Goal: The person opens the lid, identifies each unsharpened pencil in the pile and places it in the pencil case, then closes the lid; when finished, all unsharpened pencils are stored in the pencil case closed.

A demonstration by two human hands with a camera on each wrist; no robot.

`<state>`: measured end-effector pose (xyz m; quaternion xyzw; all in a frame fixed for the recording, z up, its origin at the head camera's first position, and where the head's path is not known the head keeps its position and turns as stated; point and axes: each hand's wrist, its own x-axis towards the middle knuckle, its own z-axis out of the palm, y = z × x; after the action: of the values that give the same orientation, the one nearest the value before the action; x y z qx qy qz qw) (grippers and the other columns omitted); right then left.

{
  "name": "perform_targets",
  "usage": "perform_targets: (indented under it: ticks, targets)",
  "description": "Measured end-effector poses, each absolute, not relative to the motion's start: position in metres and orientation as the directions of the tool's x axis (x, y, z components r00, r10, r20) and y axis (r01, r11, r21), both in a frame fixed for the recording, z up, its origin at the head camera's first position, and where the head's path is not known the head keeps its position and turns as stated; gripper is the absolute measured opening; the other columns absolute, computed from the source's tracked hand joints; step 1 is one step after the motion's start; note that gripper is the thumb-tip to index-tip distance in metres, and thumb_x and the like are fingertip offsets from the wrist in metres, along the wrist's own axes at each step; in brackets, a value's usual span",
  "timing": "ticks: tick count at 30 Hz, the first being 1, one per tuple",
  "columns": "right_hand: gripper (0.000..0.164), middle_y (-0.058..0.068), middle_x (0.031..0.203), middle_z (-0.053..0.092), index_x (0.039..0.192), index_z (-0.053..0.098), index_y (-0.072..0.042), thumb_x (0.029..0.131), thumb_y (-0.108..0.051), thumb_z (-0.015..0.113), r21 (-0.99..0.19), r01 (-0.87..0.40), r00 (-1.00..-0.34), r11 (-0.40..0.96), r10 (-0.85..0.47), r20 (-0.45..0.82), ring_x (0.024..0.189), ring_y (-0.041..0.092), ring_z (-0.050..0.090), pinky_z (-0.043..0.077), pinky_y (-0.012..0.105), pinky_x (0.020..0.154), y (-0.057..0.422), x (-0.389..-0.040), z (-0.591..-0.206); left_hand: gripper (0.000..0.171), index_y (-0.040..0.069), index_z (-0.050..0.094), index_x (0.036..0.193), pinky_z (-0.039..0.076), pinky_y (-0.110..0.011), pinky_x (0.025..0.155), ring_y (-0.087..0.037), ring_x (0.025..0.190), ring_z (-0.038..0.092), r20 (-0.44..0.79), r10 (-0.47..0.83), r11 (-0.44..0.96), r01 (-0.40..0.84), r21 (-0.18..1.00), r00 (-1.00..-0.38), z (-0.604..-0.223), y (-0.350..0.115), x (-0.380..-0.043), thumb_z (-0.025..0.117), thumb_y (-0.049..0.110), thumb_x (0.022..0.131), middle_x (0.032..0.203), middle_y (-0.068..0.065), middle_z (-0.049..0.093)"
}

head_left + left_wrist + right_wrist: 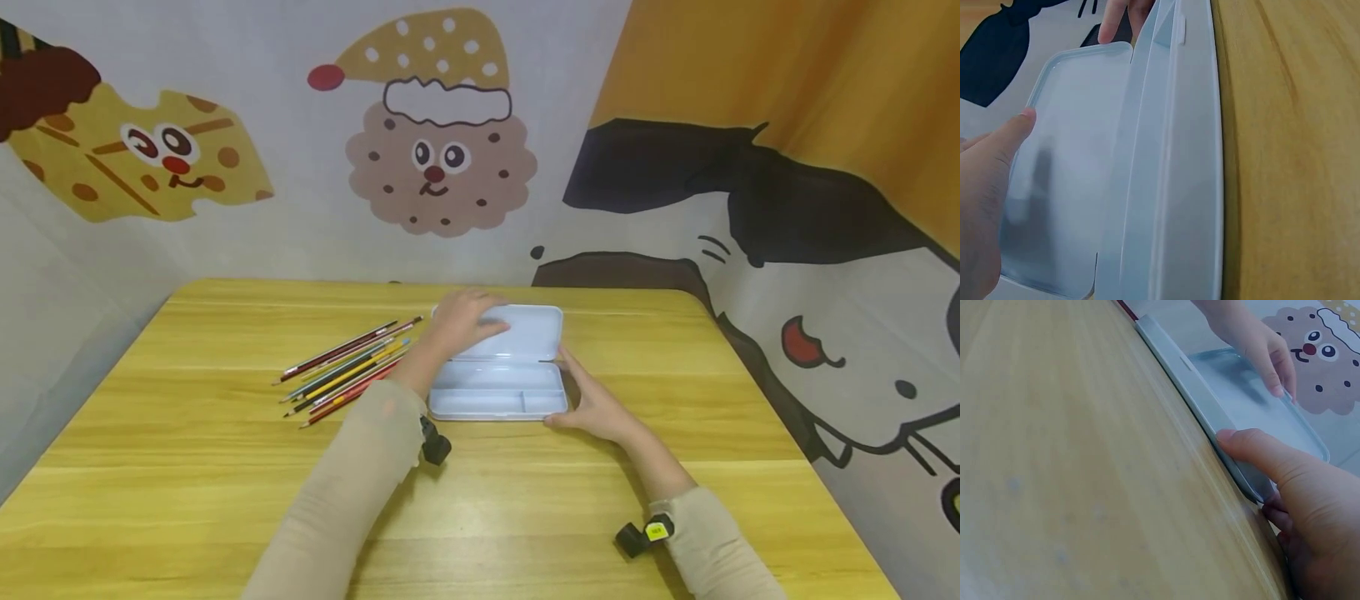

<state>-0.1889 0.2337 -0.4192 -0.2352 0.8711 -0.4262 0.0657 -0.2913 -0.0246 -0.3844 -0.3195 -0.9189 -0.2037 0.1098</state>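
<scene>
A pale blue-white pencil case (476, 403) stands with its lid (532, 329) raised on the far side. Its divided tray holds nothing visible. My left hand (463, 323) pinches the lid's upper edge, thumb on the inner face and fingers behind, as the left wrist view shows on the lid (1066, 137). At the right end of the case, my right hand (600, 408) grips it: the thumb lies on the front corner and the other fingers reach along the side. The right wrist view shows this hand (1319, 503) at the corner of the case (1210, 412).
Several pencils (345, 371) lie in a loose slanting bunch left of the case, their right ends partly behind my left forearm. The wooden table (480, 517) meets a cartoon-printed cloth (285, 242) along its back edge.
</scene>
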Motion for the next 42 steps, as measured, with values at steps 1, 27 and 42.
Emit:
perform_targets:
  ticks: [1,27,42]
  targets:
    - [0.116,0.021,0.144,0.036,0.153,0.003,-0.004,0.072,-0.015,0.086,-0.767,-0.352,-0.883,0.537,-0.461,0.083,0.138,0.036,0.023,0.011,0.057,0.110,0.235,-0.191,-0.423,0.048,0.016,0.060,0.130,0.033,-0.046,0.105,-0.026,0.123,0.049,0.326,0.542,0.714,0.629,0.306,-0.774,-0.384,-0.025,-0.291,0.062,0.045,0.092,0.131,-0.004,0.058]
    - [0.123,0.010,0.146,0.036,0.155,0.001,-0.022,0.069,-0.034,0.087,-0.734,-0.357,-0.893,0.578,-0.442,0.085,0.138,0.029,0.023,0.012,0.052,0.112,0.249,-0.206,-0.454,0.049,0.012,0.058,0.131,0.031,-0.049,0.103,-0.027,0.120,0.047,0.549,0.478,0.657,0.694,0.295,-0.685,-0.368,-0.063,-0.235,0.066,0.039,0.090,0.128,-0.008,0.058]
    - [0.122,0.010,0.147,0.036,0.155,0.001,-0.021,0.069,-0.033,0.087,-0.737,-0.361,-0.891,0.571,-0.445,0.092,0.139,0.030,0.023,0.012,0.053,0.111,0.248,-0.206,-0.454,0.047,0.009,0.062,0.126,0.035,-0.052,0.100,-0.030,0.117,0.050,0.568,0.339,0.645,0.625,0.440,-0.750,-0.384,-0.136,-0.211,0.074,0.029,0.085,0.125,-0.010,0.060]
